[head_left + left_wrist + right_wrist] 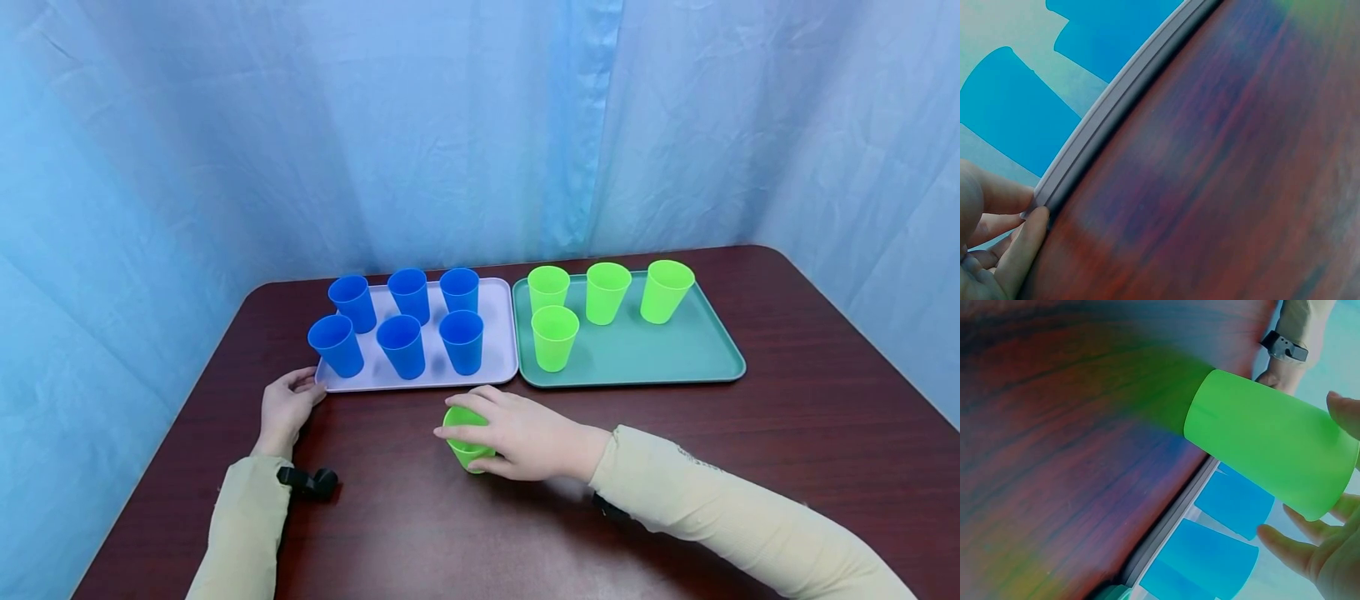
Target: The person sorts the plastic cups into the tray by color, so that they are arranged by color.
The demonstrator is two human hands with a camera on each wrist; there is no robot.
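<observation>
A person in pale sleeves is working at a dark wooden table [750, 467] before a blue curtain [480, 125]; the right hand [525, 433] is closing round a green cup [463, 440], which is standing on the table just in front of the trays, near where they meet; fingers are curling over its rim from above and the thumb is pressing its near side; the right wrist view is showing the cup's wall [1266, 440] with fingertips [1285, 540] spread about its mouth. The left hand [287, 408] is resting on the table at the near left corner of the white tray [495, 333]; its fingers are lying loosely, tips touching the tray's rim [1110, 106], gripping nothing. Six blue cups [403, 345] are standing upright on the white tray in two rows of three; four more green cups [555, 337] are standing on the green tray [675, 350] just to its right, three along the back and one in front at the left; the two trays are sitting side by side, edges nearly touching.
</observation>
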